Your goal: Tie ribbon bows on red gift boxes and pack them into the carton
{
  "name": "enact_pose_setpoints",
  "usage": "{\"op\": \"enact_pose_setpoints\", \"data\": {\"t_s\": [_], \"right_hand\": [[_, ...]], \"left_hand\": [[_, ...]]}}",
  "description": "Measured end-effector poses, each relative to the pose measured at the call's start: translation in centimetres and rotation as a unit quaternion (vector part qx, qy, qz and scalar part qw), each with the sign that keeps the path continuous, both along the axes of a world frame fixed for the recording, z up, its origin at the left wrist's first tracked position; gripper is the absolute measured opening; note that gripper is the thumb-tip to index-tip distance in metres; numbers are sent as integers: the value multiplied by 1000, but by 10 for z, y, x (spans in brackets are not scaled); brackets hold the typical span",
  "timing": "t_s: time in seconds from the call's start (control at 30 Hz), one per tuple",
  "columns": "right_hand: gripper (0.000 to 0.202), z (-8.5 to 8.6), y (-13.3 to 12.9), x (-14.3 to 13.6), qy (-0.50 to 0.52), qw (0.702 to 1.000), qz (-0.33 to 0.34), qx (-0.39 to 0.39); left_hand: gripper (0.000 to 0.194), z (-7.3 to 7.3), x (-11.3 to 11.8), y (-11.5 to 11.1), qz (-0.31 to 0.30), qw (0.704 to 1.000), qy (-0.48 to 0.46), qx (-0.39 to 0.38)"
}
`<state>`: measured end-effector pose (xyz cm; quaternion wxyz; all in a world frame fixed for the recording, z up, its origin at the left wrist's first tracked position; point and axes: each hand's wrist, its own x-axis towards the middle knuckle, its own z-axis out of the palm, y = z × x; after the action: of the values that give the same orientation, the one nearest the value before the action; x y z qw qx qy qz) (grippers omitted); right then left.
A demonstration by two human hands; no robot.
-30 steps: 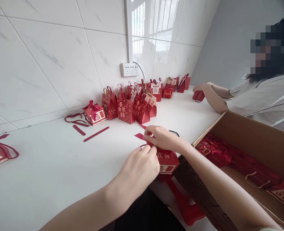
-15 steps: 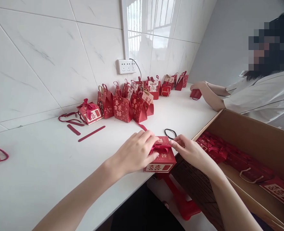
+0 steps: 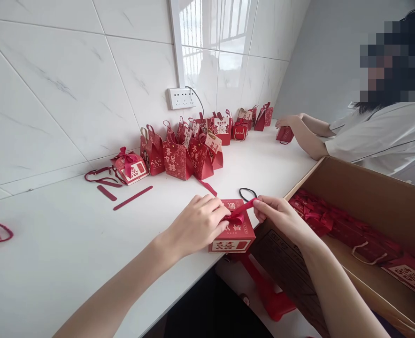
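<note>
Ribbon [image 3: 243,207] now outstretched, between right fingers [image 3: 263,205]

There are over ten red boxes [image 3: 242,231], one cardboard carton [image 3: 365,202], one black loop [image 3: 247,188] and one socket panel [image 3: 181,98].

Chinese lettering marks the red packages. Two red gift bags [image 3: 177,162] [image 3: 199,159] in the front of the cluster on the worktop [image 3: 52,253] read "吾家有囍"; the bag to their left [image 3: 156,159] reads "大喜的日子". The double-happiness sign "囍" stands on the cream panels of the bow-tied box [image 3: 137,171], the nearest red box [image 3: 243,234] and a package [image 3: 406,278] inside the cardboard carton [image 3: 380,188]. Printing on the carton's outside is too dim to read.
</note>
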<state>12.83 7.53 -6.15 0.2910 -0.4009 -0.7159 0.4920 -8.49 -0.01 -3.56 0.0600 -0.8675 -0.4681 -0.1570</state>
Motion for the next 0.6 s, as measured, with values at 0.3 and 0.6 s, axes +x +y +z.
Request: {"op": "enact_pose_setpoints", "data": {"t_s": [0.3, 0.6], "right_hand": [[39, -12, 36, -33, 139, 981, -72, -111], [36, 2, -21, -8, -17, 984, -155, 91]], "left_hand": [[22, 0, 0, 0, 10, 999, 2, -30], [45, 24, -8, -7, 87, 983, -104, -126]]}}
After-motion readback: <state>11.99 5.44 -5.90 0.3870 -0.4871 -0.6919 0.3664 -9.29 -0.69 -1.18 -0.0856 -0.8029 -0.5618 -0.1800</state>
